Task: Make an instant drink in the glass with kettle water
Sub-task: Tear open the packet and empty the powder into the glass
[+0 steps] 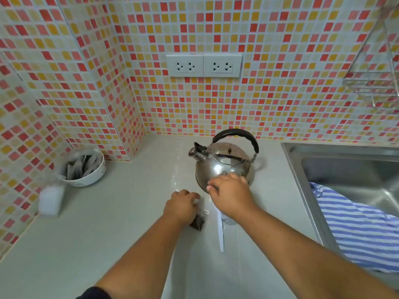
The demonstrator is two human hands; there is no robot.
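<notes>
A steel kettle (224,162) with a black handle stands at the back of the counter, spout to the left. My left hand (181,207) is closed on a small dark sachet (197,222), with a white bit showing at its fingertips. My right hand (231,195) hovers palm down just in front of the kettle, fingers loosely curled. It covers most of a clear glass (228,220), of which only the lower part shows under the wrist. Whether the right hand holds anything is hidden. A long white strip (221,236) lies beside the glass.
A white bowl (95,175) of grey sachets stands at the left wall, with a white container (50,201) in front of it. A steel sink (345,169) lies to the right with a blue striped cloth (356,229) over its edge. Wall sockets (204,65) sit above the kettle.
</notes>
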